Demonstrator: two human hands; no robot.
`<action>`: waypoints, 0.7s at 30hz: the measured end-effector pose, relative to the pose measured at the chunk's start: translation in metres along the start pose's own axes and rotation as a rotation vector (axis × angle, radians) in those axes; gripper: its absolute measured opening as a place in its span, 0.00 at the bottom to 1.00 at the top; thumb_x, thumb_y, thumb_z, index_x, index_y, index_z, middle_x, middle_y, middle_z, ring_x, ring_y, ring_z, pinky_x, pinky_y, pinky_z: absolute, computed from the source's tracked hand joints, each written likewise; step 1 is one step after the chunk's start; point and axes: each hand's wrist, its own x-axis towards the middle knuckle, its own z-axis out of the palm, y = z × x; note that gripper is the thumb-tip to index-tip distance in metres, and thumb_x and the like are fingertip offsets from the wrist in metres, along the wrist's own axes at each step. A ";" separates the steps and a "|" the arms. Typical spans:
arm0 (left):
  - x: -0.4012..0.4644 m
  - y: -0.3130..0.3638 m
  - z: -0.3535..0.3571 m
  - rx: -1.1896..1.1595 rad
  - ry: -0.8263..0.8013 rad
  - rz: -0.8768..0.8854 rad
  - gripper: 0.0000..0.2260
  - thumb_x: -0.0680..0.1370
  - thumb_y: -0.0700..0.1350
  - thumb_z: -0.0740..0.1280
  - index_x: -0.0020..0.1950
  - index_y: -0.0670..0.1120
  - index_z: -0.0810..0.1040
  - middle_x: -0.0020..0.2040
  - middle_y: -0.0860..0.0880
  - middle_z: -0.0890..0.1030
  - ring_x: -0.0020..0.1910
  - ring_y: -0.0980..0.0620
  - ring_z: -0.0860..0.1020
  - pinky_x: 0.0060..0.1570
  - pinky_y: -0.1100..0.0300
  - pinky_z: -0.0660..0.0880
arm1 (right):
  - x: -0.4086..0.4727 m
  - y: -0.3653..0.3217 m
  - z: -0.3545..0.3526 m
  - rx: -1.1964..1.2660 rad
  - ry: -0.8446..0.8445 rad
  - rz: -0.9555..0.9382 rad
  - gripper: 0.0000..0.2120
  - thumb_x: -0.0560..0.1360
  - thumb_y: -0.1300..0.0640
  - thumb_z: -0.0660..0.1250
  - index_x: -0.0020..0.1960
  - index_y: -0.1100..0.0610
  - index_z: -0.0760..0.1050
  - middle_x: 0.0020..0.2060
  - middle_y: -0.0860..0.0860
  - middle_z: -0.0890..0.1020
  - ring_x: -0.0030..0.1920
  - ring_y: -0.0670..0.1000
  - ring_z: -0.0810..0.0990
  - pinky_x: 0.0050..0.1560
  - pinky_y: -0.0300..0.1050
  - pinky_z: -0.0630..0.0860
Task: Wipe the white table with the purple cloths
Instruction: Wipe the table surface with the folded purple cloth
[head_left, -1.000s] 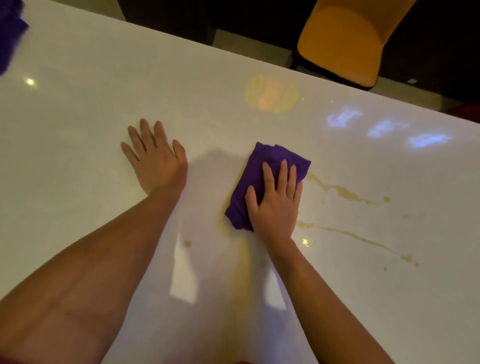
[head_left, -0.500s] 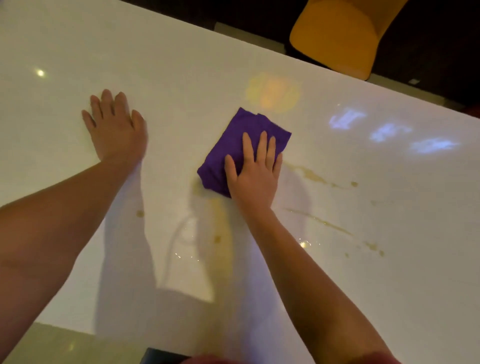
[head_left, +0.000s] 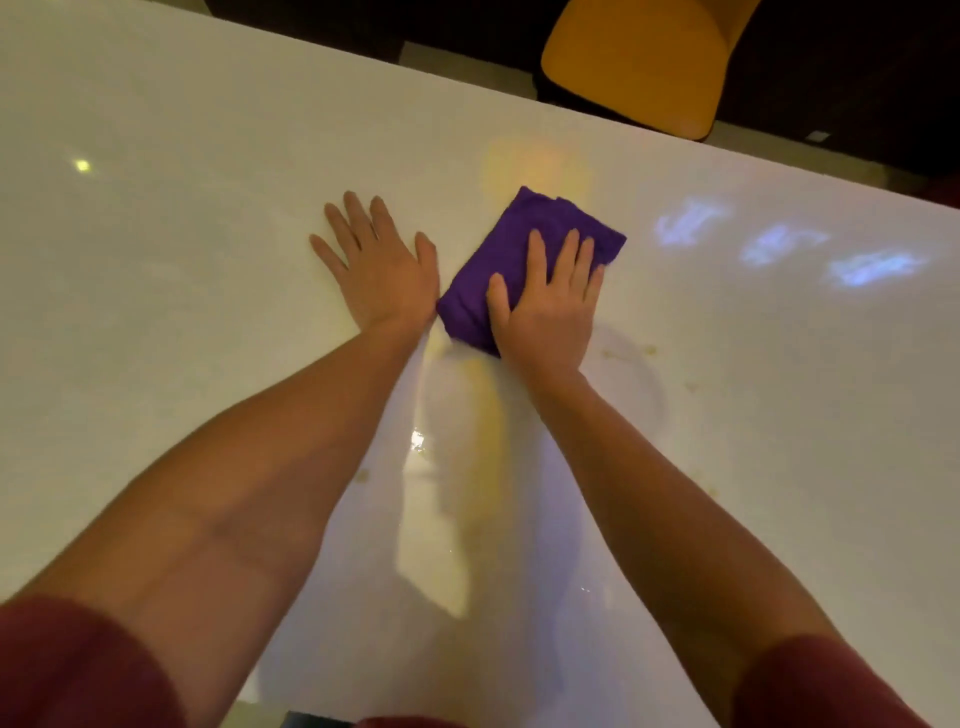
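Note:
A folded purple cloth (head_left: 530, 244) lies on the glossy white table (head_left: 208, 156) near its far edge. My right hand (head_left: 545, 306) presses flat on the cloth's near half, fingers straight and spread. Just left of the cloth, my left hand (head_left: 379, 270) rests palm down on the bare tabletop, fingers straight, its thumb side almost touching the cloth. Small yellowish-brown specks (head_left: 628, 352) sit on the table to the right of my right wrist.
A yellow chair (head_left: 644, 62) stands beyond the table's far edge at the upper right. Blue light reflections (head_left: 779, 244) shine on the tabletop at right. A wet streak (head_left: 467, 457) runs between my forearms toward the near edge.
My right hand has pushed the cloth away and across the long brown streaks, which no longer show. My left hand now lies right beside the cloth.

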 end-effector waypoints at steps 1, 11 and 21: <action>0.000 0.001 0.003 0.029 0.021 0.001 0.31 0.84 0.56 0.51 0.84 0.42 0.58 0.85 0.39 0.55 0.84 0.37 0.51 0.80 0.34 0.46 | 0.013 0.003 0.000 -0.018 0.006 0.011 0.32 0.84 0.40 0.54 0.82 0.56 0.66 0.81 0.66 0.64 0.83 0.66 0.58 0.83 0.63 0.51; 0.003 0.001 0.003 0.051 0.053 -0.010 0.31 0.83 0.57 0.50 0.83 0.41 0.60 0.84 0.38 0.58 0.83 0.35 0.53 0.80 0.33 0.49 | -0.103 0.067 -0.035 0.062 -0.053 0.086 0.32 0.83 0.41 0.60 0.83 0.54 0.64 0.84 0.61 0.60 0.85 0.62 0.53 0.85 0.61 0.48; 0.001 0.003 0.003 0.093 0.061 -0.018 0.32 0.83 0.57 0.49 0.83 0.42 0.58 0.84 0.39 0.56 0.84 0.36 0.52 0.80 0.34 0.47 | -0.059 0.076 -0.029 0.066 -0.047 0.065 0.32 0.81 0.42 0.62 0.82 0.54 0.66 0.83 0.62 0.62 0.84 0.64 0.56 0.84 0.61 0.49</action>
